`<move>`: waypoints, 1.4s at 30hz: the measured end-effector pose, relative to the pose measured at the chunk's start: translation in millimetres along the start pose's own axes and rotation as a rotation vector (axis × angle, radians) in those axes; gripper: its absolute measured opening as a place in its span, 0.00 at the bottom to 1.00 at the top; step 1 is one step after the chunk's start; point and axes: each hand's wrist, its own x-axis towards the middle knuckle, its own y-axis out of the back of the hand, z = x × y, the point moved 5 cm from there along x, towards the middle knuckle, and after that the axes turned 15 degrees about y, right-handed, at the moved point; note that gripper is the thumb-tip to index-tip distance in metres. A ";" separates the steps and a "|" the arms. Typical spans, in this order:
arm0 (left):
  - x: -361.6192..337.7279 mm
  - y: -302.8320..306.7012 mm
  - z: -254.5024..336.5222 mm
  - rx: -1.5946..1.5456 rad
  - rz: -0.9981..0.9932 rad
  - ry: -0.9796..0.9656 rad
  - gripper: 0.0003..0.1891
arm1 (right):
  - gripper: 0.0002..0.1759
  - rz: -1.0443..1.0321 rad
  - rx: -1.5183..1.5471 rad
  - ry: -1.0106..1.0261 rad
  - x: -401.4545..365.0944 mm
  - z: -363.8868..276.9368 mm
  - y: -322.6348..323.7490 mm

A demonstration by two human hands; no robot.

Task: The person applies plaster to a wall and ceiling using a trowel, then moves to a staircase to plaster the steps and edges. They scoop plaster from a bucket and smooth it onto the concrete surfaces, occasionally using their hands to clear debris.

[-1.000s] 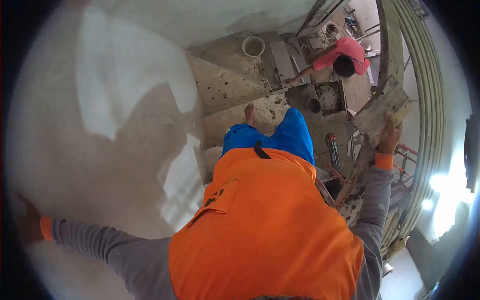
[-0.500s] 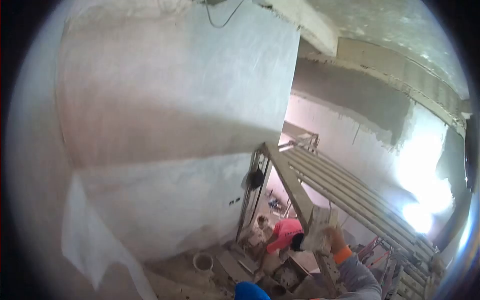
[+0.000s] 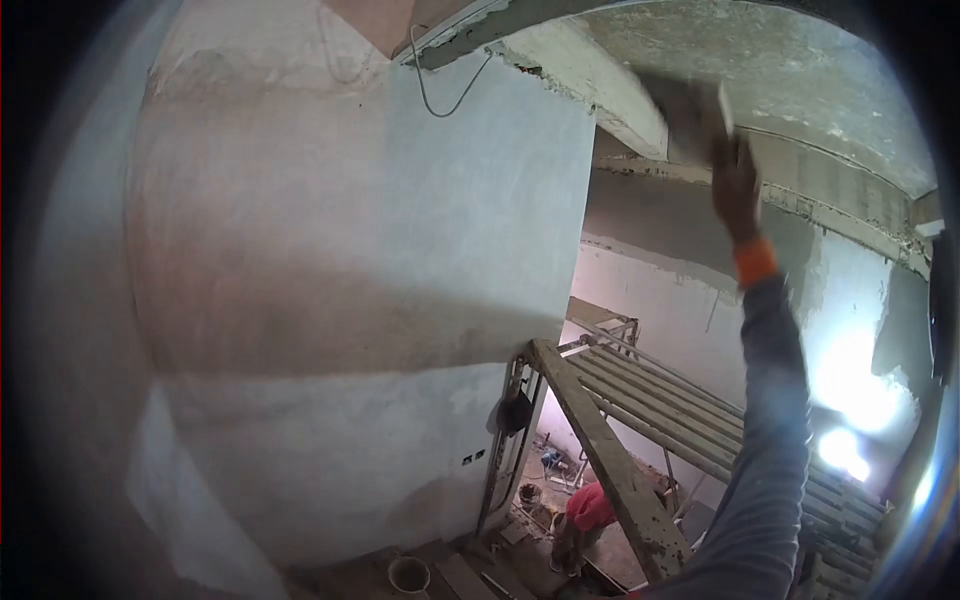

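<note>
My right arm stretches up through the right side of the view, in a grey sleeve (image 3: 770,400) with an orange cuff (image 3: 755,262). At its end my right hand (image 3: 736,190) is closed around a plastering trowel (image 3: 685,110), whose flat dark blade is smeared by motion. The blade overlaps the end of the pale ceiling beam (image 3: 590,75) and the rough ceiling (image 3: 800,60) in this view. My left hand is out of view.
A plastered wall (image 3: 350,220) fills the left. Below my arm run a slatted scaffold platform (image 3: 660,400) and a slanting plank (image 3: 600,440). On the floor below, a person in a red shirt (image 3: 590,508) bends over. A bucket (image 3: 408,575) stands at the bottom. A wire loop (image 3: 445,113) hangs above.
My right hand has risen from low by the plank to ceiling height with the trowel. The view has tilted upward. The blue shape at the bottom edge is gone from view; the person below has shifted.
</note>
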 end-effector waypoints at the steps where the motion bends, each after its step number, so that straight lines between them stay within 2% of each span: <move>1: 3.5 -2.0 2.9 -0.013 -0.015 0.007 0.34 | 0.17 0.048 0.042 -0.027 34.7 8.5 0.0; 2: 7.2 -1.5 9.4 0.072 0.139 -0.052 0.34 | 0.20 0.137 -0.042 0.221 63.7 23.3 -0.4; 3: 9.6 0.2 16.5 0.157 0.293 -0.114 0.34 | 0.19 0.162 -0.051 0.223 89.1 32.1 0.0; 4: 13.1 -1.5 19.1 0.172 0.289 -0.119 0.34 | 0.18 0.186 -0.059 0.224 113.3 38.2 2.6; 6: 19.1 -1.8 21.5 0.205 0.279 -0.125 0.34 | 0.15 0.125 -0.262 0.164 153.7 61.0 1.2; 9: 24.6 1.8 24.0 0.384 0.178 -0.075 0.35 | 0.13 0.313 -0.092 0.196 187.3 50.0 -2.9; 11: 30.8 -4.0 7.4 0.136 -0.145 0.011 0.37 | 0.15 0.311 -0.126 0.245 200.8 53.2 -12.7; 13: 33.2 -1.3 1.5 0.020 -0.326 0.062 0.38 | 0.17 0.311 -0.157 0.280 213.2 68.8 -25.3; 17: 33.7 8.1 1.9 0.043 -0.366 0.087 0.39 | 0.23 0.338 -0.183 0.278 222.3 90.8 -38.6; 21: 32.3 0.6 3.9 0.053 -0.327 0.067 0.40 | 0.25 0.295 -0.086 0.226 224.3 102.4 -46.8; 24: 34.1 -0.1 9.5 0.058 -0.288 0.066 0.41 | 0.25 0.225 -0.167 0.280 225.9 89.3 -57.0; 27: 33.0 8.0 28.9 0.625 0.046 -0.043 0.41 | 0.24 0.300 -0.091 0.275 234.1 112.6 -88.8; 30: 32.3 6.7 26.3 0.541 0.134 -0.095 0.41 | 0.24 0.142 0.050 0.275 236.0 114.0 -115.7; 31: 31.6 6.7 26.0 0.568 0.111 -0.081 0.40 | 0.23 0.102 0.031 0.212 230.5 97.7 -110.8; 33: 32.8 6.6 26.9 0.625 0.069 -0.052 0.40 | 0.17 0.120 -0.250 0.541 223.2 116.5 -100.0; 35: 31.1 2.2 23.4 0.519 0.161 -0.121 0.40 | 0.15 0.123 -0.506 0.709 215.8 140.7 -86.1; 36: 28.9 -0.4 25.0 0.461 0.205 -0.159 0.40 | 0.15 0.113 -0.622 0.704 210.1 142.8 -75.0; 39: 29.9 4.7 33.9 0.568 0.114 -0.133 0.39 | 0.16 0.049 -0.878 0.534 207.2 144.0 -73.4; 41: 31.0 9.8 39.1 0.622 0.042 -0.108 0.39 | 0.18 0.178 -0.551 0.648 215.9 133.1 -95.2; 42: 31.0 10.6 39.2 0.649 0.004 -0.093 0.39 | 0.20 0.100 -0.317 0.458 223.5 138.2 -114.0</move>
